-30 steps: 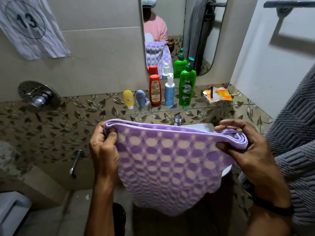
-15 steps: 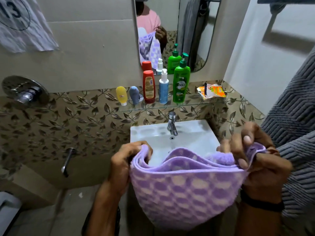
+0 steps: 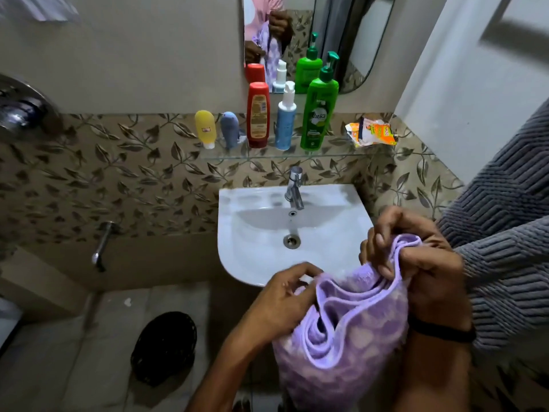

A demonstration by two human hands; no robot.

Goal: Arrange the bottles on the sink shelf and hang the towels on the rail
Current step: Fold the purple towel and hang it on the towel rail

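Five bottles [image 3: 285, 121] in a row on the glass shelf [image 3: 332, 156] above the sink [image 3: 237, 233], packets [image 3: 371, 133] at the shelf's right end, mirror [image 3: 350, 40] behind, tap [image 3: 294, 187] below the shelf, bunched towel [image 3: 344, 328] before the sink (between both hands), second towel [image 3: 505, 227] at far right, basket [image 3: 165, 346] on the floor to the left.

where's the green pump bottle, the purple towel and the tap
green pump bottle [image 3: 319, 114], head view, on its label
purple towel [image 3: 350, 346], head view, on the bunched folds
tap [image 3: 294, 188], head view, on its spout

Head view, looking down, close above sink [image 3: 237, 263]
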